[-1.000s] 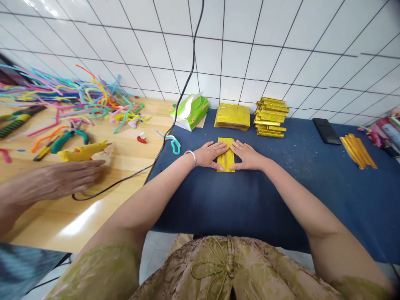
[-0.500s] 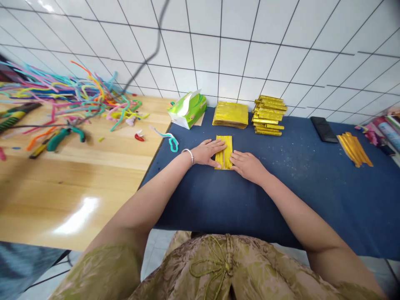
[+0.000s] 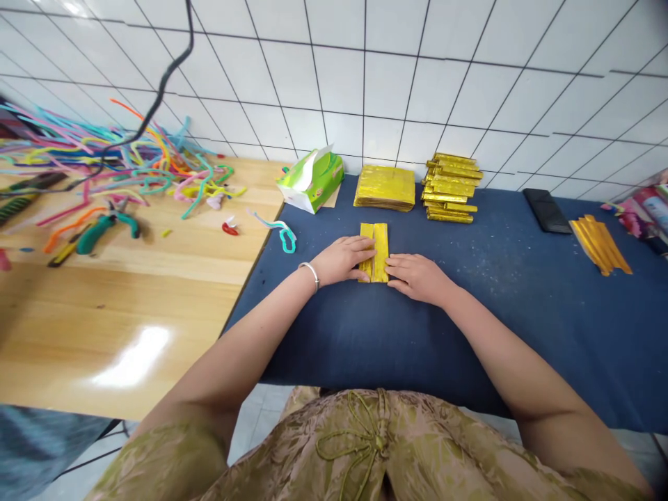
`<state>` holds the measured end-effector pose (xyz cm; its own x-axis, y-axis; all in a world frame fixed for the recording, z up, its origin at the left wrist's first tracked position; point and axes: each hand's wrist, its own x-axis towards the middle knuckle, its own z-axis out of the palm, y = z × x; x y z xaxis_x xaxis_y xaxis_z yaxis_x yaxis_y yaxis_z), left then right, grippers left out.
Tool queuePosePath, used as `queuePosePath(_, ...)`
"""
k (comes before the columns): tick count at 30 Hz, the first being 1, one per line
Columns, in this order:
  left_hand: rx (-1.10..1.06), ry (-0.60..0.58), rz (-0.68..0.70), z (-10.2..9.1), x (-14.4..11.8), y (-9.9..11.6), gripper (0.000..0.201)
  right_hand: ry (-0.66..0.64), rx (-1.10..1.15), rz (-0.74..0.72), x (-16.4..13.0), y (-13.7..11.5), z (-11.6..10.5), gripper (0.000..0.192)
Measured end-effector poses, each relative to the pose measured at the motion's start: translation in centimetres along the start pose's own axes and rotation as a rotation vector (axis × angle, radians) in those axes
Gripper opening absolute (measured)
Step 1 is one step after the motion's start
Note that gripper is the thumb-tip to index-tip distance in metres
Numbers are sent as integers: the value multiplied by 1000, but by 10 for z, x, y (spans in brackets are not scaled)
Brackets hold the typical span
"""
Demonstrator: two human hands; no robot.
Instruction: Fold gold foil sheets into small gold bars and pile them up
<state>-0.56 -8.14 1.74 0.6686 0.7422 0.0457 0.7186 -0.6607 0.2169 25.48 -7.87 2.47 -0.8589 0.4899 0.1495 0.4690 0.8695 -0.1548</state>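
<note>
A folded gold foil sheet (image 3: 378,245) lies on the blue table cover (image 3: 470,306) in front of me. My left hand (image 3: 340,259) rests flat on its left edge, fingers pressing the fold; a bracelet is on that wrist. My right hand (image 3: 416,275) lies flat against the sheet's lower right edge. Behind the sheet sit a flat stack of gold sheets (image 3: 386,188) and a pile of folded gold pieces (image 3: 451,188).
A green tissue box (image 3: 312,182) stands at the back left of the blue cover. A black phone (image 3: 547,211) and gold strips (image 3: 600,245) lie at the right. Coloured pipe cleaners (image 3: 130,167), pliers (image 3: 107,228) and a hanging black cable (image 3: 156,90) occupy the wooden table (image 3: 130,313).
Another person's hand and the yellow glue gun have left the wooden table, and the cable has swung up and left. My right hand slid down to the sheet's lower right edge.
</note>
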Motion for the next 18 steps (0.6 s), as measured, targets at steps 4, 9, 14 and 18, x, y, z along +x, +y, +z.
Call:
queuePosePath(4, -41, 72, 76, 4, -5, 5, 55, -11, -1, -1, 0, -1, -3, 35)
queuePosePath(9, -74, 90, 71, 8, -10, 9, 47, -32, 16, 5, 0, 0, -5, 36)
queuePosePath(14, -84, 60, 43, 3, -15, 14, 55, -32, 6, 3, 2, -2, -6, 38)
queuePosePath(18, -84, 39, 25, -1, -17, 16, 66, -31, -58, -17, 3, -7, -5, 38)
